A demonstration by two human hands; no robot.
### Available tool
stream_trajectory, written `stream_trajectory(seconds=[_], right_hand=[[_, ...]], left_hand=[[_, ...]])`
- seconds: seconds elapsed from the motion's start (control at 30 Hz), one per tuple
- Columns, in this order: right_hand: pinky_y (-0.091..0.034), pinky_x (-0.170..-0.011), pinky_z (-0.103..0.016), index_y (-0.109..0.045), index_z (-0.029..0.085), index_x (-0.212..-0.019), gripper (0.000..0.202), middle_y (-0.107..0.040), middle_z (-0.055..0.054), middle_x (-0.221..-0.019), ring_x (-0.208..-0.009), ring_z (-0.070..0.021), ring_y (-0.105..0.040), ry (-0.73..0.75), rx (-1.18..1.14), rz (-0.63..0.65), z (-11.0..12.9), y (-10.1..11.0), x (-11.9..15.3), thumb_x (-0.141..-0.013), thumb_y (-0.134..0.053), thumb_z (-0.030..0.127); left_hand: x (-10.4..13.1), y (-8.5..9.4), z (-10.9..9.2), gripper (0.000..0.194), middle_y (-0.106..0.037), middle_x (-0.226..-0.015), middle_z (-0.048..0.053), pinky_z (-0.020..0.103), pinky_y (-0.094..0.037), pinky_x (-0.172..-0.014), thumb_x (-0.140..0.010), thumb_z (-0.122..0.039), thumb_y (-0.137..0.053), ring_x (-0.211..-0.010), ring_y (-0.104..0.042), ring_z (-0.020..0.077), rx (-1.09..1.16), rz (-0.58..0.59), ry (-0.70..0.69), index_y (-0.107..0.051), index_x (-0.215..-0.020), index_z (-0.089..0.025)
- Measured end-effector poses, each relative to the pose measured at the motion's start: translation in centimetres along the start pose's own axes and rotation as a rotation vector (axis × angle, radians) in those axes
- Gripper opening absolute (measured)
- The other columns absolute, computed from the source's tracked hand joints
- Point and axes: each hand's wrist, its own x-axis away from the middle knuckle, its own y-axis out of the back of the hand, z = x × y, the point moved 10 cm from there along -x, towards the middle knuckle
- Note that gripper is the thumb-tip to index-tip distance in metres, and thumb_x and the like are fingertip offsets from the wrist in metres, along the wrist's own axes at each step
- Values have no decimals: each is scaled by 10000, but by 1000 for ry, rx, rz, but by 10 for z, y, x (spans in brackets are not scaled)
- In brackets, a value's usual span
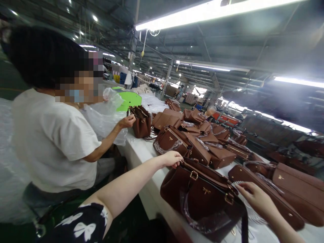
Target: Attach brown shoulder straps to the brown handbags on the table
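A brown handbag [202, 199] with a gold bow emblem and a plastic-wrapped handle stands in front of me on the white table. My left hand [173, 158] is closed in a pinch on the top corner at its left end. At the bag's right end, my right hand [255, 197] has thumb and fingers pinched together on a bunch of thin white plastic loops [237, 184]. Its fingertips are close to the bag's top edge; whether they also grip the bag is unclear. The bag's top opening lies between my hands.
A co-worker [55, 141] in a white shirt sits at the left, one hand on another brown handbag [141, 123]. Several brown bags [199, 148] are heaped along the white table [141, 168]. Clear plastic [108, 114] and a green panel [130, 100] are behind. More bags [298, 189] lie at right.
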Motion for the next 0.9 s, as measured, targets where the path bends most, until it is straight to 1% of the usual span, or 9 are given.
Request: stream_trajectory(seconds=[0.07, 0.13, 0.27, 0.37, 0.5, 0.6, 0.7, 0.8, 0.9], right_hand=[[-490, -857, -428, -747, 266, -841, 409, -747, -69, -966, -933, -322, -663, 95, -6, -8, 42, 1, -17, -778, -576, 632], [-497, -870, -408, -738, 275, -860, 389, -749, -57, -971, -948, -305, -667, 184, -74, 35, 92, -15, -30, -817, -529, 599], [-494, -948, -364, -730, 251, -990, 371, -743, -53, -1073, -1035, -260, -665, 344, -136, 218, 184, -80, -43, -858, -463, 472], [-496, -947, -346, -714, 219, -1068, 352, -739, -63, -1091, -1028, -239, -671, 423, -111, 305, 222, -125, -47, -812, -525, 371], [-484, -914, -367, -728, 226, -926, 232, -730, -71, -1000, -967, -251, -667, 487, -48, 319, 239, -148, -49, -793, -564, 323], [-469, -884, -379, -710, 236, -887, 225, -707, -69, -954, -929, -257, -658, 515, -1, 306, 243, -149, -48, -850, -518, 347], [-459, -863, -394, -697, 238, -891, 298, -694, -82, -943, -935, -276, -647, 535, 34, 298, 244, -149, -46, -908, -444, 393], [-454, -894, -406, -698, 230, -905, 351, -703, -101, -990, -979, -286, -646, 527, 39, 295, 241, -153, -48, -929, -398, 410], [-458, -937, -408, -706, 223, -931, 370, -717, -108, -1042, -1012, -284, -653, 515, 18, 305, 236, -160, -51, -928, -391, 419]], left_hand=[[3, 1, 3, 289, -603, -639, -23, 239, -491, -584, -839, -418, -641, -530, -569, 91, 134, 33, 8, -631, -879, -131], [5, 4, 5, 285, -643, -669, -3, 249, -513, -600, -834, -410, -658, -557, -608, 100, 193, 35, 16, -611, -846, -129], [7, 11, 13, 335, -618, -587, -22, 244, -505, -560, -850, -440, -652, -477, -579, 87, 151, -4, 53, -579, -745, -130], [9, 13, 15, 299, -592, -548, -38, 235, -495, -540, -904, -373, -590, -442, -560, 80, 152, -27, 55, -577, -730, -131], [13, 14, 11, 225, -593, -541, -41, 232, -505, -544, -953, -215, -449, -425, -547, 74, 194, -47, 47, -602, -813, -128], [13, 17, 7, 212, -554, -501, -64, 227, -512, -542, -933, -148, -415, -389, -496, 65, 177, -71, 51, -627, -934, -126], [10, 30, 4, 227, -582, -550, -50, 229, -531, -573, -922, -152, -420, -412, -509, 63, 36, -163, 50, -637, -987, -129], [13, 46, 5, 214, -676, -712, 17, 269, -552, -659, -914, -201, -445, -565, -615, 110, -128, -299, 48, -649, -954, -146], [21, 47, 15, 123, -709, -844, 69, 315, -539, -819, -830, -202, -552, -839, -678, 195, -194, -355, 59, -652, -778, -155]])
